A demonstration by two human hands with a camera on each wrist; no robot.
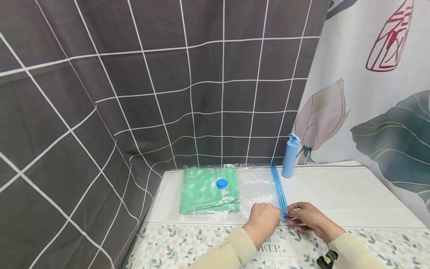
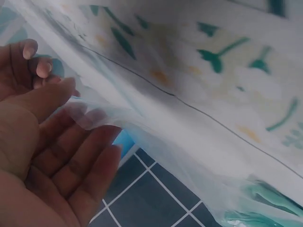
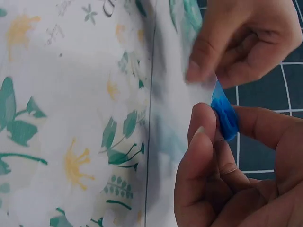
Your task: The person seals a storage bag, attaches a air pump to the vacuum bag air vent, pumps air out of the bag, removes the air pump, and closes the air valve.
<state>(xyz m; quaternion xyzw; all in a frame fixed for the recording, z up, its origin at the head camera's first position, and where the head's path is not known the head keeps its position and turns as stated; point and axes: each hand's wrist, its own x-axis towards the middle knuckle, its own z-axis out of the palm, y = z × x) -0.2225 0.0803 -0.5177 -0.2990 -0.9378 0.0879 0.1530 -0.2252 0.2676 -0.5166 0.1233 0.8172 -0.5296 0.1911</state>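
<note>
A clear vacuum storage bag [image 1: 256, 183] lies flat on the table, with a folded green cloth [image 1: 205, 192] inside its left part. Its round blue valve [image 1: 221, 183] faces up over the cloth. Along the bag's right end runs a blue zip seal [image 1: 278, 183]. My left hand [image 1: 264, 218] pinches the clear plastic at the near edge, just left of the seal; the plastic shows between thumb and fingers in the left wrist view. With thumb and fingers, my right hand [image 1: 307, 216] pinches the blue zip slider [image 3: 225, 120] at the seal's near end.
A light blue pump bottle [image 1: 290, 157] stands behind the seal, close to its far end. The white tabletop [image 1: 336, 186] has a floral cloth [image 1: 174, 246] along its front. A dark gridded curtain [image 1: 208, 97] hangs behind and to the left, a patterned one at right.
</note>
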